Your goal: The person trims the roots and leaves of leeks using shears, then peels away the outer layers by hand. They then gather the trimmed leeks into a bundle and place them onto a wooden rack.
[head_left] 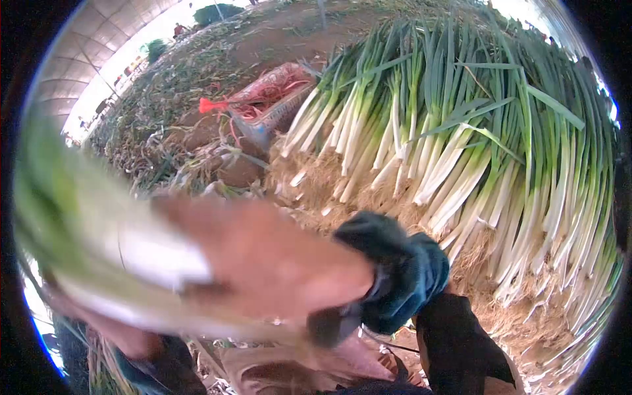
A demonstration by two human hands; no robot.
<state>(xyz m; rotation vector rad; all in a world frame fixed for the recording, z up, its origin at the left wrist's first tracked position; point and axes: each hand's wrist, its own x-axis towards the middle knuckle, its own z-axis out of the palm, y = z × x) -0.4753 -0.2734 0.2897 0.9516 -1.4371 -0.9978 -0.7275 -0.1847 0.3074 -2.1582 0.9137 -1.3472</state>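
Note:
Blurred by motion, my right hand (270,257) is in the middle of the view, closed on the pale stalks of a bunch of leeks (131,237). Their green parts reach up along the left edge. Below and behind this bunch, at the lower left, is my left hand (118,329); its fingers are hidden by the stalks. A large pile of leeks (461,131) lies on the right, with green tops pointing away and white root ends towards me.
An open bag (283,112) with red ties lies on the ground beyond my right hand. Leaf scraps (164,131) cover the ground on the left. More leaves (102,368) lie at the lower left. Far back, distant people are small under a pale arched roof (85,59).

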